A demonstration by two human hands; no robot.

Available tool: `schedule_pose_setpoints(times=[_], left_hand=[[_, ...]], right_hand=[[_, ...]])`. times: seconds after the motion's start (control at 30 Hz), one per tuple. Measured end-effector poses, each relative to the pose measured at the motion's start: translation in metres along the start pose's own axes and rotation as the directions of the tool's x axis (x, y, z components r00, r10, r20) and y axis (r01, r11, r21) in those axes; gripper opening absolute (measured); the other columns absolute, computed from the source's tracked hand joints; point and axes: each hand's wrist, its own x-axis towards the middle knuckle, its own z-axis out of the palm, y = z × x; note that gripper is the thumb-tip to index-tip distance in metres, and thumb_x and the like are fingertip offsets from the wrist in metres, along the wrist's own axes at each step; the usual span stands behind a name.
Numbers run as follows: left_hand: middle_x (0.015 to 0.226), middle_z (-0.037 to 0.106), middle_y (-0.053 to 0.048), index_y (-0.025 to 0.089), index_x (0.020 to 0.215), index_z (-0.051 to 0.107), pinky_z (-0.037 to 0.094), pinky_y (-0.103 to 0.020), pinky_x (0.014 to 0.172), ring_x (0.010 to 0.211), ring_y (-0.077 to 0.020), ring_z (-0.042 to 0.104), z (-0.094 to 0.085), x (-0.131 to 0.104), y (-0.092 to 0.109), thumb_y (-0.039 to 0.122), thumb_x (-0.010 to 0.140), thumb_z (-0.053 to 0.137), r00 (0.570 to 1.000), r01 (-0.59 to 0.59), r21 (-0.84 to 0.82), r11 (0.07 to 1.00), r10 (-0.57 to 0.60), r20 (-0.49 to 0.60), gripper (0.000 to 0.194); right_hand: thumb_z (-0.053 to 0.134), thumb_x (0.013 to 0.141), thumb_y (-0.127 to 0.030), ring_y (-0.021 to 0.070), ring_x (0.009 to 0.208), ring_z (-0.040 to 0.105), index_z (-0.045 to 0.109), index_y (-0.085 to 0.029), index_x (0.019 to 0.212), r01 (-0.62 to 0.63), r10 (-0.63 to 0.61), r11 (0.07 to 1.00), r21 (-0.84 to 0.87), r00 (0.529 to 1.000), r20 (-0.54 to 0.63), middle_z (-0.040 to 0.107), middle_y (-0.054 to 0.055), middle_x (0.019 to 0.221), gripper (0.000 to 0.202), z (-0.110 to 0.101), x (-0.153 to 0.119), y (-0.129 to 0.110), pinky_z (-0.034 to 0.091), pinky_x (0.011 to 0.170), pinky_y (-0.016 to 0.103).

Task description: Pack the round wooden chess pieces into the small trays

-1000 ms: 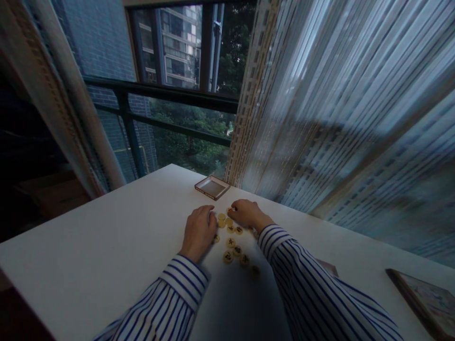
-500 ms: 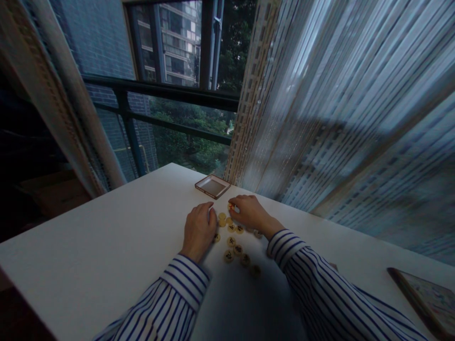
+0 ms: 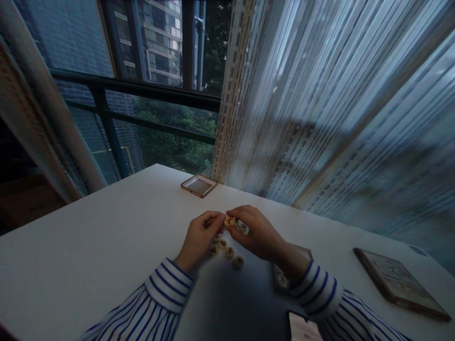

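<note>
My right hand [image 3: 256, 231] grips a round pale Chinese chess piece [image 3: 229, 220] with a red character, thumb below and fingers above it. Close against that piece's left side is my left hand [image 3: 201, 235], its thumb and fingertips pinched together; what lies between them is hidden. Several dark-lettered chess pieces [image 3: 230, 252] are scattered on the table below both hands. A paler piece [image 3: 243, 228] shows beside my right fingers. Other pieces are partly covered by my left hand.
On the white table [image 3: 117, 227] a shallow open box part [image 3: 199, 185] lies near the far edge. A brown-framed flat box [image 3: 401, 279] sits at right, a phone [image 3: 304, 327] at the front. Another framed item [image 3: 282, 279] is partly under my right forearm. Curtains [image 3: 284, 118] hang beyond.
My hands have come together; the left fingers have closed to a pinch. The red-lettered piece is now raised toward me between them. The camera view has shifted to the right.
</note>
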Motion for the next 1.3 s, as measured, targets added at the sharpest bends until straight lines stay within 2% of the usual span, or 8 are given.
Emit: schedule_pose_setpoints(times=[0.13,0.3,0.6,0.8,0.93,1.07,1.2,1.3], left_hand=[[0.051,0.056,0.003,0.013,0.07,0.066,0.04,-0.021,0.051,0.05,-0.0097,0.05,0.008,-0.009,0.006,0.04,0.069,0.064,0.989,0.085,-0.08,0.993,-0.074,0.129,0.027],[0.051,0.056,0.003,0.014,0.071,0.065,0.038,-0.021,0.051,0.049,-0.0092,0.049,0.022,-0.021,0.004,0.042,0.069,0.065,0.974,0.127,-0.118,0.985,-0.101,0.205,0.028],[0.052,0.057,0.002,0.014,0.074,0.064,0.036,-0.022,0.053,0.05,-0.0101,0.048,0.052,-0.044,0.001,0.043,0.071,0.064,0.956,0.17,-0.175,0.97,-0.119,0.269,0.03],[0.053,0.056,0.002,0.013,0.074,0.065,0.037,-0.021,0.056,0.054,-0.0095,0.049,0.073,-0.054,0.005,0.04,0.07,0.067,0.957,0.187,-0.226,0.956,-0.125,0.262,0.027],[0.055,0.057,0.002,0.013,0.075,0.066,0.037,-0.021,0.058,0.055,-0.0086,0.048,0.091,-0.052,0.009,0.037,0.07,0.068,0.951,0.225,-0.287,0.931,-0.145,0.275,0.024],[0.055,0.056,0.003,0.013,0.078,0.068,0.039,-0.02,0.057,0.055,-0.0084,0.047,0.113,-0.042,0.02,0.036,0.065,0.072,0.927,0.282,-0.354,0.892,-0.159,0.339,0.027],[0.063,0.062,-0.001,0.012,0.081,0.07,0.041,-0.021,0.06,0.057,-0.0091,0.049,0.131,-0.029,0.025,0.034,0.065,0.071,0.918,0.26,-0.308,0.915,-0.135,0.372,0.027],[0.069,0.065,-0.003,0.012,0.084,0.071,0.042,-0.023,0.063,0.061,-0.0102,0.051,0.138,-0.023,0.019,0.033,0.066,0.07,0.917,0.24,-0.268,0.933,-0.126,0.38,0.028]], right_hand=[[0.058,0.081,-0.028,0.018,0.088,0.058,0.059,-0.016,0.103,-0.003,0.004,1.0,0.016,0.997,-0.072,0.066,0.008,0.092,0.024,-0.008,-0.022,-0.003,0.045,0.079,0.032],[0.059,0.081,-0.03,0.0172,0.084,0.059,0.06,-0.018,0.098,-0.04,0.045,0.998,0.044,0.993,-0.113,0.067,0.006,0.09,0.021,-0.02,-0.048,-0.007,0.047,0.076,0.031],[0.062,0.079,-0.027,0.0166,0.083,0.06,0.061,-0.017,0.099,0.004,0.006,0.999,0.046,0.971,-0.237,0.067,0.008,0.089,0.022,-0.039,-0.081,-0.008,0.05,0.073,0.029],[0.063,0.078,-0.027,0.0165,0.075,0.061,0.062,-0.016,0.094,-0.063,0.074,0.997,0.046,0.955,-0.287,0.066,0.007,0.079,0.02,-0.052,-0.098,-0.008,0.051,0.068,0.029],[0.058,0.082,-0.026,0.0176,0.085,0.061,0.062,-0.018,0.1,-0.072,0.092,0.994,0.078,0.947,-0.308,0.067,0.008,0.089,0.021,-0.061,-0.105,-0.001,0.051,0.075,0.031],[0.055,0.084,-0.022,0.0172,0.093,0.06,0.06,-0.019,0.107,-0.143,0.178,0.98,0.142,0.944,-0.279,0.065,0.009,0.1,0.024,-0.075,-0.108,0.01,0.05,0.082,0.033],[0.058,0.082,-0.023,0.0173,0.086,0.061,0.061,-0.018,0.103,-0.219,0.237,0.971,0.092,0.917,-0.321,0.066,0.008,0.092,0.022,-0.089,-0.111,0.021,0.05,0.079,0.035],[0.06,0.08,-0.025,0.0179,0.081,0.061,0.062,-0.017,0.098,-0.253,0.24,0.967,0.003,0.914,-0.326,0.067,0.007,0.086,0.02,-0.096,-0.114,0.026,0.049,0.076,0.035]])
